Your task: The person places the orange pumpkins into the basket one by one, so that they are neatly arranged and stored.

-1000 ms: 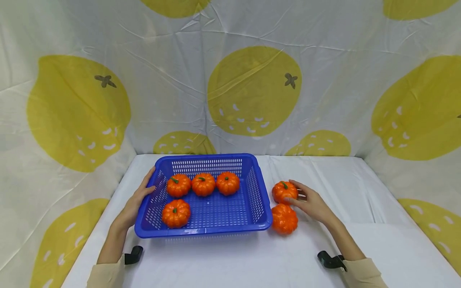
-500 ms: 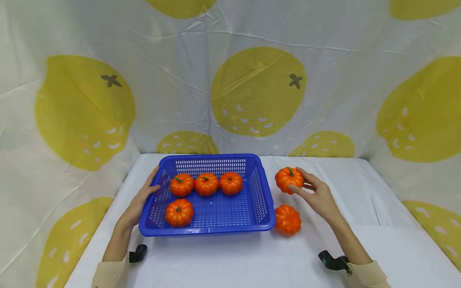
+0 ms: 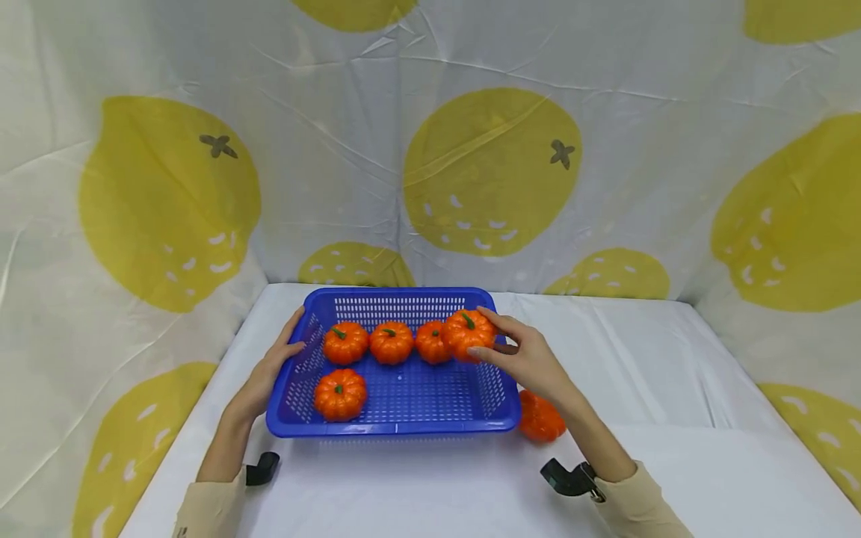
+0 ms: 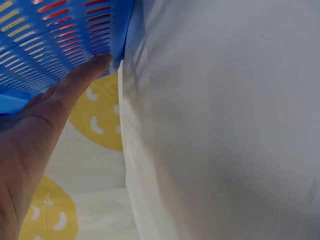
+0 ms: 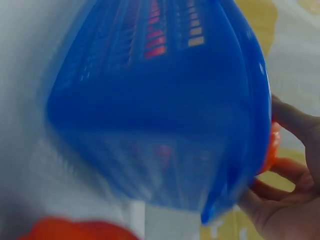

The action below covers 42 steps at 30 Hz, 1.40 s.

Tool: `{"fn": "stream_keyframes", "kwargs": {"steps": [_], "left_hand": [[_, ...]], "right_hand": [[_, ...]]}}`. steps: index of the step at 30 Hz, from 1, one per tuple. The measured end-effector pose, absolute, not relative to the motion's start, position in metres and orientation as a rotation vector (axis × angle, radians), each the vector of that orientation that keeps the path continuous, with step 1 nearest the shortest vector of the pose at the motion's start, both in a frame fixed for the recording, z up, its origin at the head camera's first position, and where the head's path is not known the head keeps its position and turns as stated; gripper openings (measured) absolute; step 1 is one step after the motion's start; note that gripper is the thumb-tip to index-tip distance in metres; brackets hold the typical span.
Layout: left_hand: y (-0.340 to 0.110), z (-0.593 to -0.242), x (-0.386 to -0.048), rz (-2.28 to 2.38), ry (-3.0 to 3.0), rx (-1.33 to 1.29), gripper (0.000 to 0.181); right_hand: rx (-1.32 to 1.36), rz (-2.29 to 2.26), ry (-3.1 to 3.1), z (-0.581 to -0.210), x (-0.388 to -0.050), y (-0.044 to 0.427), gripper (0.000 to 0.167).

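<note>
A blue plastic basket [image 3: 393, 429] with slotted walls stands on the white-covered table, holding several small orange pumpkins, including one near its front left [image 3: 340, 394]. My left hand [image 3: 262, 377] holds the basket's left rim, thumb over the edge; in the left wrist view its fingers [image 4: 75, 82] lie along the outer wall. Above the basket's right side, my right hand [image 3: 528, 359] grips another pumpkin [image 3: 468, 334] between thumb and fingers, stem upward. Most of this pumpkin is hidden behind the rim in the right wrist view. A further pumpkin [image 3: 540, 417] lies outside, close to the basket's front right corner.
A white cloth covers the table [image 3: 417, 493]. Behind and at both sides hangs a pale curtain [image 3: 336, 187] printed with large yellow lemons. Black wrist devices [image 3: 568, 477] sit below both forearms.
My right hand has lifted a pumpkin off the table and carried it left, over the basket's right rim. My left hand stays on the basket's left rim. The view has shifted slightly.
</note>
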<state>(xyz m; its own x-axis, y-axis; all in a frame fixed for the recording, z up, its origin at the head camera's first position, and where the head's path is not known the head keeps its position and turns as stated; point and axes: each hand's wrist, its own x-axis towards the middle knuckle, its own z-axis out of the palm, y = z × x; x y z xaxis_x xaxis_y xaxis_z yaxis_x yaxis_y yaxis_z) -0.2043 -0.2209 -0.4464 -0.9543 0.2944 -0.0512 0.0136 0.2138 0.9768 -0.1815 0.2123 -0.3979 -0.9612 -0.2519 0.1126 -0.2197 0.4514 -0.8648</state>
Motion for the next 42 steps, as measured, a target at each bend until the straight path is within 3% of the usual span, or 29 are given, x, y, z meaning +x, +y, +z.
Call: {"fn": "stream_keyframes", "kwargs": {"steps": [7, 14, 30, 42], "left_hand": [[-0.206, -0.448, -0.211, 1.802, 2.246, 0.337, 0.066], [-0.200, -0.449, -0.214, 1.814, 2.219, 0.371, 0.066], [-0.206, -0.448, -0.215, 1.778, 2.254, 0.334, 0.066], [-0.204, -0.448, -0.214, 1.778, 2.247, 0.327, 0.066]], "right_hand": [[-0.527, -1.465, 2.614, -0.401, -0.183, 0.172, 0.072], [-0.456, -1.345, 2.590, -0.413, -0.185, 0.149, 0.068], [-0.581, -1.175, 2.515, -0.422, -0.194, 0.139, 0.065], [-0.517, -1.100, 2.488, -0.424, -0.193, 0.139, 0.064]]}}
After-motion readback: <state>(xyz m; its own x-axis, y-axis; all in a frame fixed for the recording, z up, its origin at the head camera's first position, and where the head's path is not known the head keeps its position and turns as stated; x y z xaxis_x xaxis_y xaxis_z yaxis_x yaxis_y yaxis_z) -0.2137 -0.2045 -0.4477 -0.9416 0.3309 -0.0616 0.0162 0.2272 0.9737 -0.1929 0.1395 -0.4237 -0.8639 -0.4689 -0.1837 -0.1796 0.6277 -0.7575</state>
